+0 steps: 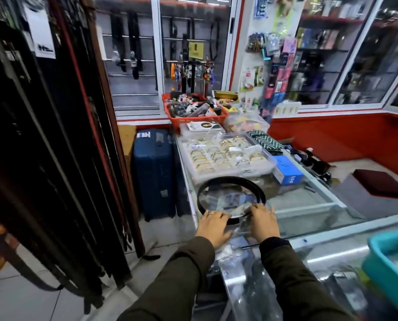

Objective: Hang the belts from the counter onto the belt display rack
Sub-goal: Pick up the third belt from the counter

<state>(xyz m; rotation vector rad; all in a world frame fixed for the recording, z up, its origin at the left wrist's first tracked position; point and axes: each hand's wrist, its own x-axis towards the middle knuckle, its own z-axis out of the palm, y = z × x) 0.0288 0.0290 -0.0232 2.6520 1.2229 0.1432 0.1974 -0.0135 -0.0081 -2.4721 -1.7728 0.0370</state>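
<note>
Belt display rack (54, 147), densely hung, stands left of the glass counter (309, 212) across an open floor aisle. Black belt (230, 181) lies coiled at the counter's near-left edge. Left hand (213, 227) and right hand (264, 222), slightly apart, grasp its near arc.

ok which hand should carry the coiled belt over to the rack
Probably the left hand: it rests on the black belt, and the belt rack hangs on that side. The right hand would cross over.

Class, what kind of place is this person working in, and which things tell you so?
Probably a small accessories shop: belts hang on a rack, a tray of bangles sits on a glass counter, and packaged goods hang on the wall.
</note>
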